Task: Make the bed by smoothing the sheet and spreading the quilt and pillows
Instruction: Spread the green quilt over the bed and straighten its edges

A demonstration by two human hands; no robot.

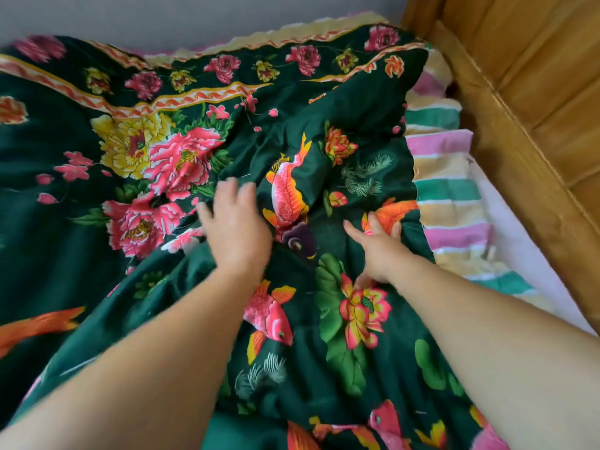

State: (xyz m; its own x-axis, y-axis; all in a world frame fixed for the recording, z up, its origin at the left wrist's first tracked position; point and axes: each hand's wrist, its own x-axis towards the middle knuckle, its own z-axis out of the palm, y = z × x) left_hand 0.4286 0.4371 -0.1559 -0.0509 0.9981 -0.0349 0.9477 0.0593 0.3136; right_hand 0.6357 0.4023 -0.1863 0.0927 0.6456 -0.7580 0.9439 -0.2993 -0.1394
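Dark green quilt (292,125) with floral and fish print covers most of the bed, rumpled into folds at the centre; its bordered far edge lies along the grey wall (162,11), its right edge runs wavy and bunched beside the striped sheet (451,196). Left hand (237,225) rests flat on the quilt near the large pink flowers, fingers extended and spread, holding nothing; slight blur on the fingertips. Right hand (380,251) lies on the quilt just inside its right edge, index finger straight, remaining fingers appearing to press into or bunch the cloth by the orange fish; whether they actually pinch the fabric cannot be told. Striped sheet is exposed in a band between quilt edge and wooden bed frame (519,108); a pale pink layer (519,241) shows beneath it at the frame side. Frame stands close against the sheet on the right; wall bounds the far side; no pillows identifiable in view.
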